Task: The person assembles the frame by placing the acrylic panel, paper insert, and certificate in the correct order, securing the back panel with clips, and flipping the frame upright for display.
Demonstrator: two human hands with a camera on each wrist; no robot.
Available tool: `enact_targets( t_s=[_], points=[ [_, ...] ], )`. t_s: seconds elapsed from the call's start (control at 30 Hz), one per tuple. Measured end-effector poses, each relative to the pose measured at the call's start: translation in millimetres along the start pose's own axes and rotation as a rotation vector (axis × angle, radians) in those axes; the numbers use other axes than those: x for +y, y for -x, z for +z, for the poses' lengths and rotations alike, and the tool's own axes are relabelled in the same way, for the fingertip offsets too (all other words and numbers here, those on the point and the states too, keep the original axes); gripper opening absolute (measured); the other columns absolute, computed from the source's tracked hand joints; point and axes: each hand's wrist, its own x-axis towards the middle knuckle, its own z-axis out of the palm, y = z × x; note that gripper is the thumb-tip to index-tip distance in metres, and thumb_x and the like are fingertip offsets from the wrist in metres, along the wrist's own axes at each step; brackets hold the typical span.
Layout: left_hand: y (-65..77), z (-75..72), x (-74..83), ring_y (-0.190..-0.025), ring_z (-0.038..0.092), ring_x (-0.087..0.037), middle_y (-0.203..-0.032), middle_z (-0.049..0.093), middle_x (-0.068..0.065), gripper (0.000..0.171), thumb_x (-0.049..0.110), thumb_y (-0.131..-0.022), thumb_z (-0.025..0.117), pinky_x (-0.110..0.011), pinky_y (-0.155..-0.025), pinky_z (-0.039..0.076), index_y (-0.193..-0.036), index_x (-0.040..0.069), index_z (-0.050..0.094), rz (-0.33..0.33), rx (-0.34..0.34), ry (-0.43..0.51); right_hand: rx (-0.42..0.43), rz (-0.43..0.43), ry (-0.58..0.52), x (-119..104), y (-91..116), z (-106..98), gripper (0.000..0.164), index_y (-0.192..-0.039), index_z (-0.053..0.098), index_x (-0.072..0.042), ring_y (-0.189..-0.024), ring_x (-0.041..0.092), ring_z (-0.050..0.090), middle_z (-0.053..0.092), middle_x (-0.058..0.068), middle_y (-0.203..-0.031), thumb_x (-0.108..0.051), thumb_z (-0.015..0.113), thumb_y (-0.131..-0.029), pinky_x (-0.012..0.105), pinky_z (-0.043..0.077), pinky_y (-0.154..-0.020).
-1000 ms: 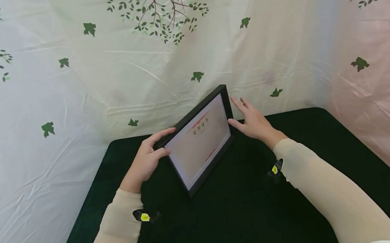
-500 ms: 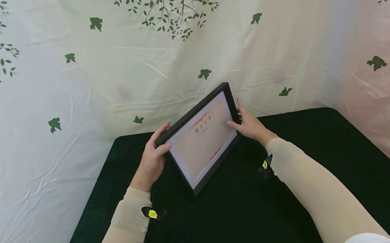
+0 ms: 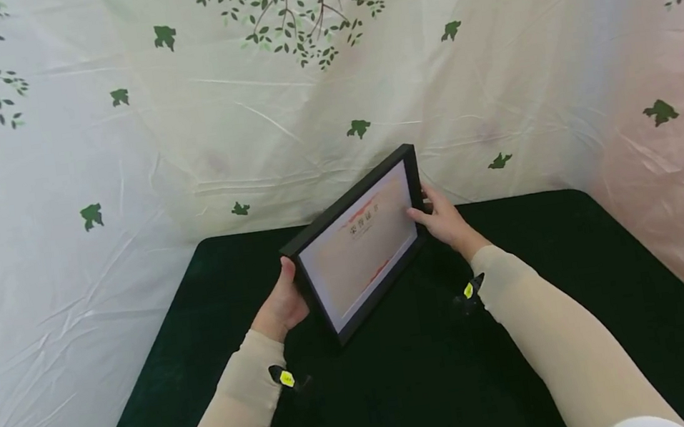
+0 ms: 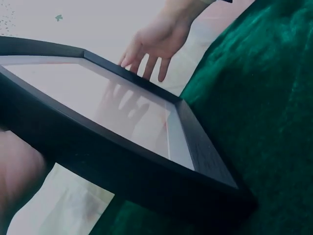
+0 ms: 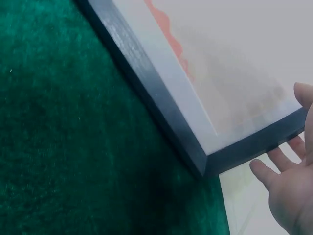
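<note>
A black picture frame (image 3: 361,240) holding a certificate with a red border and dark lettering stands tilted over the dark green cloth, its lower corner near the cloth. At its right edge my right hand (image 3: 444,220) grips it, thumb on the front and fingers behind; the right wrist view shows this hand (image 5: 291,191) at the frame's edge (image 5: 254,142). My left hand (image 3: 282,301) touches the left side, thumb pointing up near the upper left corner. Its fingers are hidden behind the frame. In the left wrist view, part of that hand (image 4: 19,171) lies against the side.
Green velvety cloth (image 3: 417,391) covers the table. Pale curtains (image 3: 279,128) printed with leaves and branches hang behind and on both sides. A dark strap with a yellow tag (image 3: 286,378) sits on the left wrist, and a similar strap (image 3: 470,290) on the right.
My right hand has gone from beside the frame to gripping its right edge. The left hand has slid down from the upper left corner, its thumb leaving the front. The frame has shifted slightly right.
</note>
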Motion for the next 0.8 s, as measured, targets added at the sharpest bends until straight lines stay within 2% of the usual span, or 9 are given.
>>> enact_targets(
  t_s=[0.07, 0.27, 0.43, 0.5, 0.67, 0.8],
  points=[
    [0.1, -0.6, -1.7, -0.099, 0.056, -0.013, -0.111, 0.063, 0.003, 0.075, 0.081, -0.074, 0.044, -0.031, -0.086, 0.045, -0.119, 0.023, 0.062, 0.024, -0.015, 0.028, 0.012, -0.008, -0.018, 0.8, 2.8, -0.3, 0.069, -0.155, 0.017, -0.025, -0.125, 0.039, 0.041, 0.036, 0.017, -0.143, -0.029, 0.056, -0.098, 0.057, 0.041, -0.096],
    [5.4, -4.7, -3.0, -0.103, 0.063, -0.011, -0.115, 0.069, 0.002, 0.074, 0.077, -0.077, 0.048, -0.030, -0.087, 0.048, -0.121, 0.020, 0.067, 0.086, -0.082, 0.215, 0.031, 0.000, -0.062, 1.2, 17.0, -2.0, 0.065, -0.154, 0.024, -0.022, -0.124, 0.036, 0.039, 0.037, 0.016, -0.140, -0.029, 0.056, -0.098, 0.054, 0.042, -0.094],
    [4.0, -7.1, -0.5, -0.103, 0.064, -0.013, -0.114, 0.069, 0.000, 0.077, 0.078, -0.077, 0.049, -0.031, -0.087, 0.049, -0.121, 0.017, 0.068, 0.061, -0.111, 0.292, 0.073, 0.020, -0.221, 1.2, 32.6, -10.5, 0.059, -0.151, 0.028, -0.018, -0.125, 0.036, 0.038, 0.037, 0.018, -0.138, -0.023, 0.055, -0.099, 0.053, 0.038, -0.098],
    [2.7, -7.8, 0.8, -0.103, 0.064, -0.013, -0.114, 0.070, -0.001, 0.077, 0.078, -0.077, 0.050, -0.030, -0.086, 0.049, -0.120, 0.017, 0.068, 0.046, -0.133, 0.304, 0.079, 0.040, -0.249, 1.5, 38.8, -14.1, 0.059, -0.151, 0.027, -0.015, -0.127, 0.036, 0.037, 0.035, 0.019, -0.141, -0.021, 0.055, -0.099, 0.053, 0.037, -0.099],
    [0.4, -10.3, 2.4, -0.103, 0.064, -0.012, -0.113, 0.070, 0.000, 0.074, 0.076, -0.075, 0.055, -0.030, -0.087, 0.049, -0.120, 0.018, 0.069, 0.009, -0.173, 0.340, 0.086, 0.031, -0.237, 1.9, 49.4, -20.3, 0.060, -0.152, 0.025, -0.011, -0.128, 0.039, 0.035, 0.031, 0.023, -0.144, -0.015, 0.054, -0.099, 0.057, 0.035, -0.100],
    [-0.6, -13.1, 3.2, -0.104, 0.063, -0.012, -0.114, 0.070, 0.001, 0.076, 0.077, -0.072, 0.058, -0.030, -0.088, 0.048, -0.119, 0.018, 0.069, -0.013, -0.160, 0.345, 0.103, 0.006, -0.190, -1.1, 58.3, -23.6, 0.064, -0.153, 0.022, -0.012, -0.129, 0.038, 0.031, 0.026, 0.022, -0.144, -0.019, 0.055, -0.099, 0.056, 0.031, -0.102]
  ],
)
